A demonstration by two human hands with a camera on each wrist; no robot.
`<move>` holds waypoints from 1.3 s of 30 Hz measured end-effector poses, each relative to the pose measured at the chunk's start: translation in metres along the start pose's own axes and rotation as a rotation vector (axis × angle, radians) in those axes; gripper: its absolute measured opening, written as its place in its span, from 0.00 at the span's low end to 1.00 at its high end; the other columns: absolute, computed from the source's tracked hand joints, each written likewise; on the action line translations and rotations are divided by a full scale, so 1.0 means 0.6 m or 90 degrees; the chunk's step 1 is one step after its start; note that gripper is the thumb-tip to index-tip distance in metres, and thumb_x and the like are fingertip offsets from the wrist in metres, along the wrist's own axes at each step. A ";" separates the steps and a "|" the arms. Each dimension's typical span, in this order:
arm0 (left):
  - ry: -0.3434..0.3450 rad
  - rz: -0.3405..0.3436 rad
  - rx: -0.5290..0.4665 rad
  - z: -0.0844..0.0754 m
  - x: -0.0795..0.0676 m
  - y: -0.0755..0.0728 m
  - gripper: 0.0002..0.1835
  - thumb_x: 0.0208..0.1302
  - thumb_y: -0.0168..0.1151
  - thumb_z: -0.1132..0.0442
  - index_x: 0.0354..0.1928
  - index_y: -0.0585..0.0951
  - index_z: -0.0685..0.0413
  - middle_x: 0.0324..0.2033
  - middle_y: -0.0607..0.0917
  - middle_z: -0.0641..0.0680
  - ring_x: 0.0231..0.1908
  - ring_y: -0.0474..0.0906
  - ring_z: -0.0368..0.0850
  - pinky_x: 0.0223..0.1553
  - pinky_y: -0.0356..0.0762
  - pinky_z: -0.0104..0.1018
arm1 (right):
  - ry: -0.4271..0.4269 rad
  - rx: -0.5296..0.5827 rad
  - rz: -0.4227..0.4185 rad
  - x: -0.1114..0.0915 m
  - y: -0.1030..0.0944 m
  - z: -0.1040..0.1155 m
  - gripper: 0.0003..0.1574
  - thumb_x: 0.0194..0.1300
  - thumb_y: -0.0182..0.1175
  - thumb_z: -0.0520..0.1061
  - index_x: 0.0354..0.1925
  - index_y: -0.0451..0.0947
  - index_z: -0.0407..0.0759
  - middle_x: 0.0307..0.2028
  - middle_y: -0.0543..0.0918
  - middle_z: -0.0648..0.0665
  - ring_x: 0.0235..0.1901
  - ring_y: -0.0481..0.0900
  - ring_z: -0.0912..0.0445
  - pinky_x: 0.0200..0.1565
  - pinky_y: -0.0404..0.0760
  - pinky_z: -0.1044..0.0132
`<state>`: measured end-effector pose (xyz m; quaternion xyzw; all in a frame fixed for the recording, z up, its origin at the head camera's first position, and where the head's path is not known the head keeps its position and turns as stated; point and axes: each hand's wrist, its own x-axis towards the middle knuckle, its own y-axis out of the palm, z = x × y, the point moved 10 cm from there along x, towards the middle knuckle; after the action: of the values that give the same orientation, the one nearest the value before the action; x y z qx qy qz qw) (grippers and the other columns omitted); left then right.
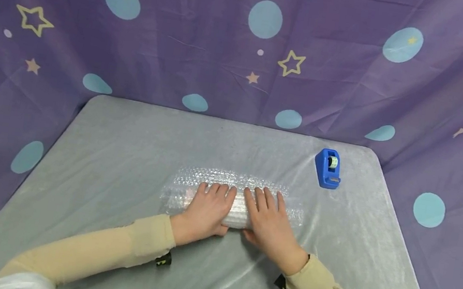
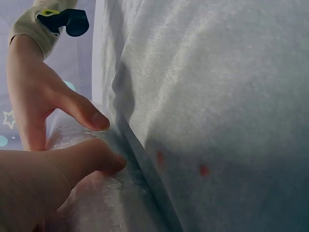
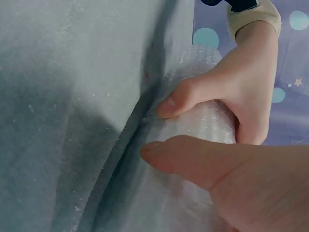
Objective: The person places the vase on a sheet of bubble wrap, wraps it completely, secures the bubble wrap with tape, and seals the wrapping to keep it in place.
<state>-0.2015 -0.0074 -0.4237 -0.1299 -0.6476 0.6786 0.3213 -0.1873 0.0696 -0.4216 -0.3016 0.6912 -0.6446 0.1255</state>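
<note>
At eight o'clock from the blue plastic tape dispenser, the left hand and right hand, apart, are clasping a clear bubble-wrap cylinder; even pressure should be keeping it tight.

head pic brt; wrist pics dimmer, soft; bubble wrap glints

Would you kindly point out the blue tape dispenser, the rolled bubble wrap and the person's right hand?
Blue tape dispenser (image 1: 326, 173): head view, middle of its blue body.
Rolled bubble wrap (image 1: 238, 214): head view, middle of the roll.
Right hand (image 1: 271, 226): head view, back of the hand.
</note>
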 end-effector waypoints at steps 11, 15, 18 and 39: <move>-0.016 0.017 -0.015 0.007 0.000 -0.004 0.61 0.31 0.72 0.31 0.66 0.62 0.59 0.58 0.70 0.61 0.57 0.67 0.56 0.53 0.65 0.60 | -0.006 0.015 -0.015 0.012 0.003 -0.010 0.63 0.35 0.74 0.63 0.65 0.61 0.39 0.56 0.71 0.35 0.56 0.69 0.39 0.57 0.64 0.38; -0.004 -0.026 0.002 -0.007 -0.007 -0.013 0.52 0.35 0.72 0.36 0.60 0.67 0.59 0.54 0.72 0.62 0.55 0.67 0.57 0.53 0.65 0.58 | -0.017 0.032 0.010 0.016 0.006 -0.016 0.63 0.36 0.73 0.64 0.66 0.61 0.39 0.56 0.71 0.36 0.55 0.69 0.39 0.56 0.65 0.39; 0.005 -0.046 0.024 -0.018 -0.013 -0.013 0.49 0.39 0.71 0.38 0.60 0.68 0.61 0.55 0.72 0.63 0.55 0.67 0.58 0.54 0.65 0.59 | -0.024 0.041 0.026 0.021 0.004 -0.020 0.63 0.38 0.72 0.64 0.66 0.60 0.39 0.56 0.72 0.36 0.55 0.70 0.40 0.56 0.65 0.40; -0.008 -0.064 0.072 0.005 0.004 0.014 0.56 0.28 0.76 0.40 0.61 0.66 0.61 0.52 0.73 0.60 0.51 0.70 0.59 0.48 0.67 0.59 | -0.011 0.008 0.034 0.029 0.001 -0.019 0.68 0.38 0.73 0.65 0.70 0.54 0.39 0.61 0.67 0.31 0.61 0.64 0.36 0.59 0.60 0.38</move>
<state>-0.2074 -0.0083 -0.4308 -0.0744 -0.6159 0.6980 0.3577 -0.2076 0.0690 -0.4169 -0.2878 0.6941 -0.6426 0.1502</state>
